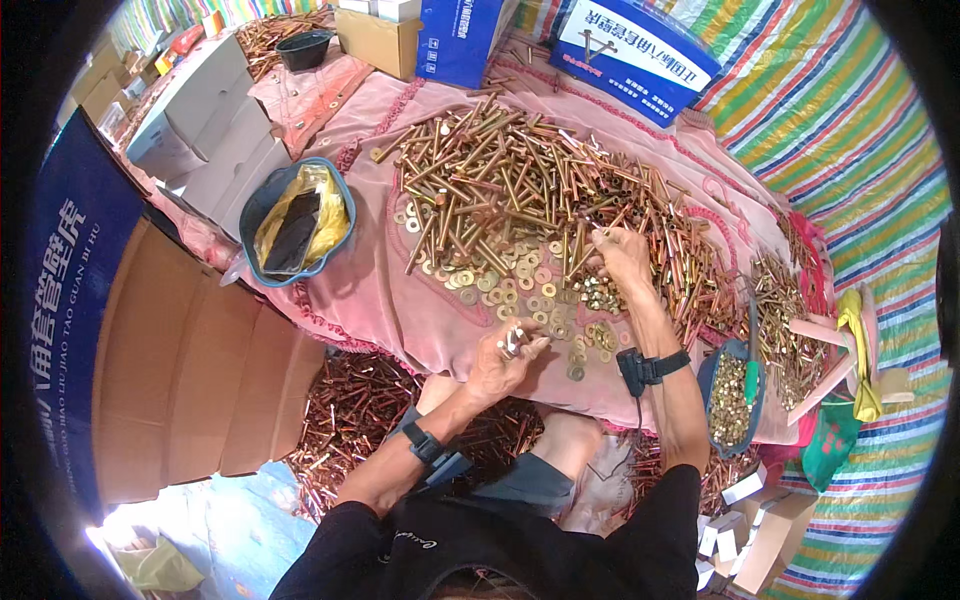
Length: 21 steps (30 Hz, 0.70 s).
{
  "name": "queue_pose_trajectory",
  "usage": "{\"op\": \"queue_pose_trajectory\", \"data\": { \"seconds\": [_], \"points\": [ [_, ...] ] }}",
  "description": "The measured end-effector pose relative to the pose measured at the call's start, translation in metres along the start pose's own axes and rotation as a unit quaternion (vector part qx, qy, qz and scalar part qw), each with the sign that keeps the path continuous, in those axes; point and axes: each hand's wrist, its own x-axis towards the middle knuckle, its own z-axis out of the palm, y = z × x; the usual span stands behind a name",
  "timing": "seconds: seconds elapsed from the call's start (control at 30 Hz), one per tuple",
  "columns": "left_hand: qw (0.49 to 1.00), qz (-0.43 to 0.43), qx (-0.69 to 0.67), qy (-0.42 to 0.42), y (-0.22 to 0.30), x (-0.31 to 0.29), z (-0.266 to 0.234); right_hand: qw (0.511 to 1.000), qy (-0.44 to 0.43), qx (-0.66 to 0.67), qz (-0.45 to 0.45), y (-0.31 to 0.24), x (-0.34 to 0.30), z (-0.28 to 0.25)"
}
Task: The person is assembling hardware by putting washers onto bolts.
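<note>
My left hand (498,366) is curled closed above the near edge of the pink cloth, with several metal bolts (514,341) in its fingers, only their shiny ends showing. Farther right, my right hand (624,257) has its fingertips pinched together at the front of a big heap of brass-coloured bolts and sleeves (500,180). What those fingertips hold is too small to make out. Flat round washers (525,268) lie scattered between my hands. A small mound of hex nuts (600,293) sits just below my right hand.
A blue tub (347,213) with a yellow bag stands on the left. At the right, a blue scoop-shaped container (712,400) holds many nuts. Blue cartons (640,55) stand at the back, and a large open carton (190,370) at the left. More bolts (345,425) lie below the cloth.
</note>
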Motion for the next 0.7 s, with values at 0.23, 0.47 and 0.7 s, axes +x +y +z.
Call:
{"op": "queue_pose_trajectory", "data": {
  "seconds": [0.23, 0.47, 0.7],
  "points": [
    [1.0, -0.006, -0.013, 0.007, -0.002, -0.001, -0.001, 0.994, 0.035, 0.096, -0.036, -0.016, -0.008, -0.015],
    [1.0, -0.006, 0.006, -0.012, 0.002, 0.001, 0.001, 0.976, 0.138, -0.035, -0.166, -0.015, 0.01, -0.009],
    [0.999, 0.03, 0.017, 0.003, 0.001, 0.002, 0.0, 0.865, -0.07, -0.296, -0.399, -0.017, -0.014, 0.007]
  ]
}}
